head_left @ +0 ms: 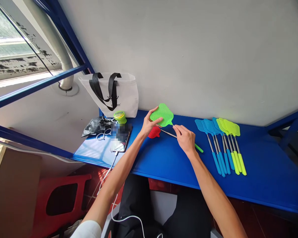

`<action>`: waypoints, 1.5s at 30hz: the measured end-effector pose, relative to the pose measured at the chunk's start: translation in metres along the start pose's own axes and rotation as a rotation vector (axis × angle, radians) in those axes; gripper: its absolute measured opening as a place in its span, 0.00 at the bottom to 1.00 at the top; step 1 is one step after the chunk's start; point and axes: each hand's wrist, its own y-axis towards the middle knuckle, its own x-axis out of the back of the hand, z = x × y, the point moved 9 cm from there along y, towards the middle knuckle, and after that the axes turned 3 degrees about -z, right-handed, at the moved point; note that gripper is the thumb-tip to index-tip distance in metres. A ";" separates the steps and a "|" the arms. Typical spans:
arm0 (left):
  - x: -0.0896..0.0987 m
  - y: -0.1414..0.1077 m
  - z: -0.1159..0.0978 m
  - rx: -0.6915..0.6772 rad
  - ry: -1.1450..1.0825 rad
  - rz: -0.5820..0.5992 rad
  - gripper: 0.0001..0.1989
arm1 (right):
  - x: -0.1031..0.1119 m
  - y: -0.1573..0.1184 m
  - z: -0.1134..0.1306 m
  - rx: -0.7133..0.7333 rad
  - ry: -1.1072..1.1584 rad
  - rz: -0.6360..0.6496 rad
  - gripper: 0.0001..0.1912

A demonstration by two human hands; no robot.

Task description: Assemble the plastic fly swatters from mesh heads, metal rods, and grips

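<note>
A bright green fly swatter is held up over the table, its perforated square head tilted. My left hand grips the left edge of that head, thumb on its face and fingers behind. At the neck, my right hand pinches the thin metal rod. A green handle end shows past my right hand; the hand hides what joins it. Below my left hand lies a red fly swatter, its metal rod running toward my right wrist. Blue fly swatters and yellow-green fly swatters lie fanned out to the right.
A white tote bag stands against the wall on the blue table. Before it are a green-lidded tub, a black plastic bag, white-handled scissors and a phone with a white cable. A red stool stands lower left.
</note>
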 end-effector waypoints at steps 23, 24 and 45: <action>0.014 0.001 -0.008 -0.067 0.043 -0.150 0.33 | -0.008 -0.002 0.004 -0.007 0.000 0.047 0.21; 0.017 0.002 -0.006 -0.068 0.038 -0.163 0.32 | -0.009 -0.002 0.005 0.003 -0.004 0.058 0.22; 0.053 0.025 0.042 0.063 0.214 -0.189 0.37 | -0.034 -0.010 -0.021 -0.153 -0.423 0.453 0.11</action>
